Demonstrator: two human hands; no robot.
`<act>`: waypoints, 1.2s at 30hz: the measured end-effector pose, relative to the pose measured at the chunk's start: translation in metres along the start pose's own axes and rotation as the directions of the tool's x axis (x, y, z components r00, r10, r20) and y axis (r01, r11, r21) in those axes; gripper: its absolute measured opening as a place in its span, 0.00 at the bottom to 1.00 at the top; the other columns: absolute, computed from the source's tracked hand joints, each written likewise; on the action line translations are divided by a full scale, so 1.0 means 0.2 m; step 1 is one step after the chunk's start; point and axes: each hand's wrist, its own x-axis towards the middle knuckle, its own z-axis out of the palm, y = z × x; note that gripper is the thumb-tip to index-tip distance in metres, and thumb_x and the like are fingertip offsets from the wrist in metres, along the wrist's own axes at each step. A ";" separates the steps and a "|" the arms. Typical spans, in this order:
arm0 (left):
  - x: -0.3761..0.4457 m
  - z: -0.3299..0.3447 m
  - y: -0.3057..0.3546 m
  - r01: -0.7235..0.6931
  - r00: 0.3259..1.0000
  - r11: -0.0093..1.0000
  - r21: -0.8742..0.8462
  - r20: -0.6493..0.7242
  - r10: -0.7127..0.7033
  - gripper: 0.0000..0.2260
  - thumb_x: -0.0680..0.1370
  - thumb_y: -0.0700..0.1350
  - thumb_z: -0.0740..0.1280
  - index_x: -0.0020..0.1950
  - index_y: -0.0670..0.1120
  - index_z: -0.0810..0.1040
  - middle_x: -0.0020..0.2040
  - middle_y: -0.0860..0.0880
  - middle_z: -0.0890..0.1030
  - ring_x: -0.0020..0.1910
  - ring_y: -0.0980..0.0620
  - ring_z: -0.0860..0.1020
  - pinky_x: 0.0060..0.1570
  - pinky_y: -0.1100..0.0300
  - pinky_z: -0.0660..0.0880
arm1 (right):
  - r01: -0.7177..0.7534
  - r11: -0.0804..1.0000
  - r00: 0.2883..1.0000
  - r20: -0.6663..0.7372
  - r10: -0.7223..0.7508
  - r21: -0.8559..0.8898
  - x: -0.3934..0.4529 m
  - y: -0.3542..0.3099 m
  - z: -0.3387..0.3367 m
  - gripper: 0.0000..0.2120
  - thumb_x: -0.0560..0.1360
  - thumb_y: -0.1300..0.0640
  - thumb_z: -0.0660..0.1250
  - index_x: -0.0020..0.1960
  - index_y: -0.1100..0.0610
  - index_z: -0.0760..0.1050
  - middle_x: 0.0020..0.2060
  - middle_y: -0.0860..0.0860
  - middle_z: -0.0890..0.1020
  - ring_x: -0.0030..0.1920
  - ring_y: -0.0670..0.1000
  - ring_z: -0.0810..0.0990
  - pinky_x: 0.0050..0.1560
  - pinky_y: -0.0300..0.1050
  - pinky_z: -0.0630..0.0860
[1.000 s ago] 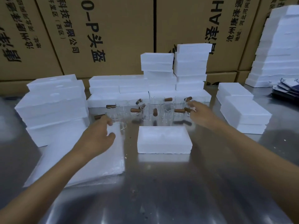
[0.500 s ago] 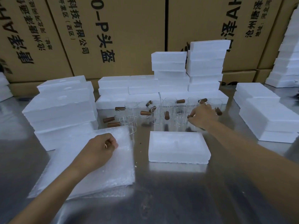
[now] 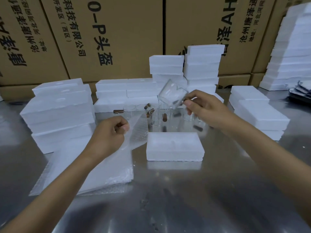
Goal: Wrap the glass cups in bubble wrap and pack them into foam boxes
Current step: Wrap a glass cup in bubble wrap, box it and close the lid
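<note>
Head view: right hand [image 3: 206,109] pinched 1 tilted glass cup [image 3: 171,95] aloft; left hand [image 3: 111,132] gripped a bubble wrap sheet [image 3: 134,132], lifting its corner, seemingly to receive it.

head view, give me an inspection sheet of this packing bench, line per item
surface: shiny metal table, reflective, bare in front.
job's things: clear glass cup lifted and tilted above the group of clear glass cups with brown handles; translucent bubble wrap sheet raised off the stack of bubble wrap sheets; white foam box lies centre.
clutter: stacks of white foam boxes left, behind and right; dark flat packets far right.
grippers: left hand pinches the sheet's edge; right hand holds the lifted cup.
cables: nothing seen.
surroundings: brown printed cardboard cartons behind the table.
</note>
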 end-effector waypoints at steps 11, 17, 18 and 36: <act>-0.12 0.06 0.30 -0.095 0.993 0.966 -0.239 0.038 0.107 0.09 0.83 0.42 0.62 0.48 0.50 0.80 0.53 0.52 0.80 0.47 0.61 0.76 0.46 0.73 0.68 | -0.031 0.889 0.984 0.143 0.108 -0.456 -0.34 -0.13 0.10 0.09 0.80 0.49 0.64 0.46 0.53 0.77 0.37 0.42 0.79 0.40 0.43 0.77 0.41 0.43 0.72; -0.24 0.12 0.43 -0.157 0.948 0.939 -0.307 0.220 0.231 0.08 0.81 0.44 0.65 0.48 0.53 0.84 0.50 0.51 0.74 0.48 0.60 0.74 0.48 0.75 0.67 | -0.463 0.839 0.885 0.109 0.452 0.286 -0.31 -0.17 0.16 0.10 0.80 0.60 0.62 0.42 0.61 0.78 0.28 0.47 0.77 0.28 0.46 0.69 0.31 0.38 0.65; -0.25 0.13 0.44 -0.150 0.938 0.934 -0.324 0.253 0.238 0.07 0.81 0.44 0.66 0.50 0.51 0.85 0.50 0.51 0.76 0.48 0.59 0.75 0.49 0.74 0.68 | -0.478 0.770 0.872 0.129 0.471 0.423 -0.31 -0.17 0.18 0.10 0.78 0.65 0.61 0.40 0.61 0.76 0.29 0.51 0.76 0.28 0.48 0.68 0.30 0.40 0.65; -0.16 0.07 0.29 0.045 0.992 0.878 -0.476 0.125 0.016 0.50 0.56 0.75 0.73 0.75 0.69 0.58 0.74 0.61 0.66 0.69 0.61 0.68 0.61 0.64 0.68 | -0.448 0.604 0.883 0.432 0.184 0.659 -0.45 -0.02 0.20 0.07 0.83 0.56 0.60 0.52 0.58 0.74 0.48 0.58 0.83 0.45 0.54 0.79 0.32 0.40 0.73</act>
